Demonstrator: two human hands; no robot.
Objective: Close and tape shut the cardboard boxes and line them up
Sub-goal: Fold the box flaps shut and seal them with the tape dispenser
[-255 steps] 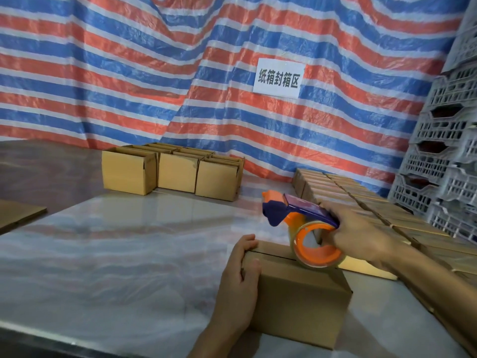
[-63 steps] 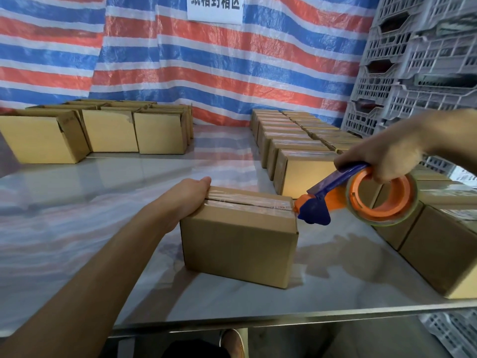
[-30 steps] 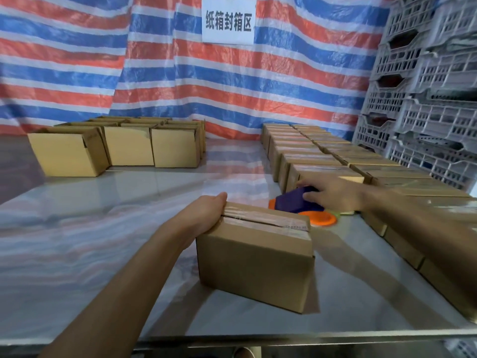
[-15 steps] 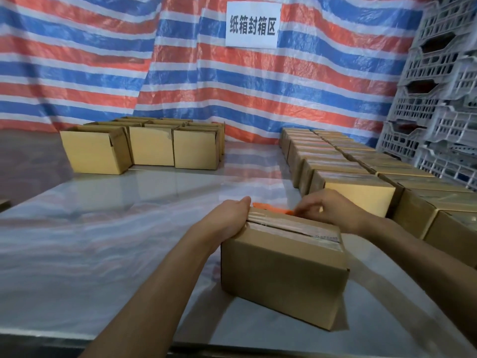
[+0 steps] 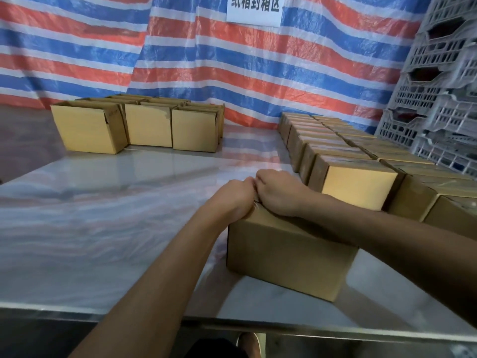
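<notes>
The box (image 5: 284, 257) sits on the table (image 5: 103, 208) close in front of me, a little toward 1 o'clock, turned at a slant to the table's near edge. My left hand (image 5: 232, 200) and right hand (image 5: 280, 193) are together, knuckles touching, both clamped on the box at its far left top corner with fingers bent over the far edge. The fingertips go down behind that edge, so I cannot see what they press on. My right forearm lies across the lid and hides most of it, so I cannot make out the seam there. At 2 o'clock the row of closed boxes (image 5: 357, 187) runs away toward the tarp (image 5: 206, 73); the nearest ones are cut off by the frame's right side. At 11 o'clock the open boxes (image 5: 149, 127) stand side by side, those behind them mostly hidden. The sign (image 5: 254, 10) at 12 o'clock is cropped by the frame's top. The crates (image 5: 438, 86) at 3 o'clock are cut off too.
</notes>
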